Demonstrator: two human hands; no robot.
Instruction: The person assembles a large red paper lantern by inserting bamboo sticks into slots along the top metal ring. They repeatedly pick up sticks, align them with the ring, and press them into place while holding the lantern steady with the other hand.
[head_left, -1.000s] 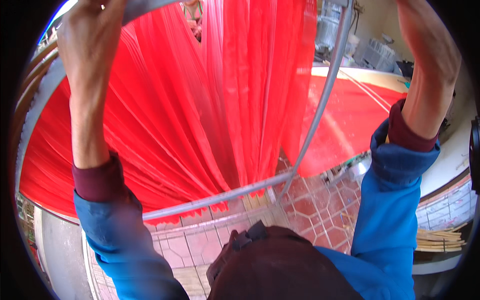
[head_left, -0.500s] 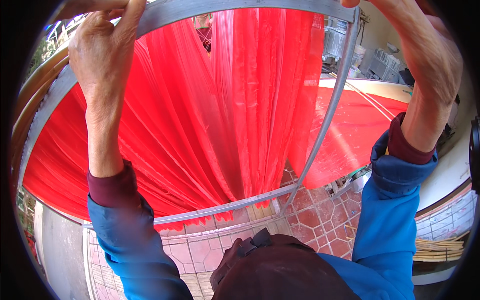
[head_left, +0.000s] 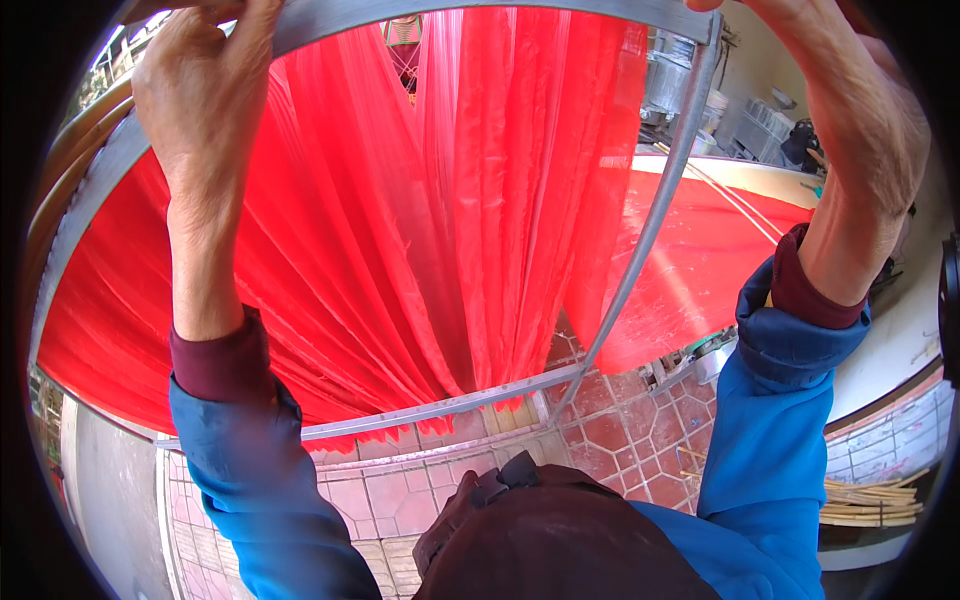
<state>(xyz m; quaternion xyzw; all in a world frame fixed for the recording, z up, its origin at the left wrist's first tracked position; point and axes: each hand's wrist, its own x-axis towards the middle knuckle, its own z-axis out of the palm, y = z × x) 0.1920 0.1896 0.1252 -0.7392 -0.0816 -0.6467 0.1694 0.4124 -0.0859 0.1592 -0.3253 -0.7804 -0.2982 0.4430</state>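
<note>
Head view: left hand (head_left: 205, 95) and right hand (head_left: 850, 130) were both closed around the top bar of a grey metal frame (head_left: 640, 240), raised overhead. Red fabric (head_left: 480, 220) hung in folds below and between the grips, inside the frame. Judged step: carrying or positioning the frame; next move would need level, steady lowering.

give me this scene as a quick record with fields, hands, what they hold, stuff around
left hand: gripping the top bar of the grey metal rectangular frame
right hand: gripping the same top bar at the other end
frame load: bright red sheer sheets hanging in folds down to the lower bar
clothing: blue sleeves over dark red cuffs
ground: reddish paving tiles
lower right: bundle of thin pale sticks
</note>
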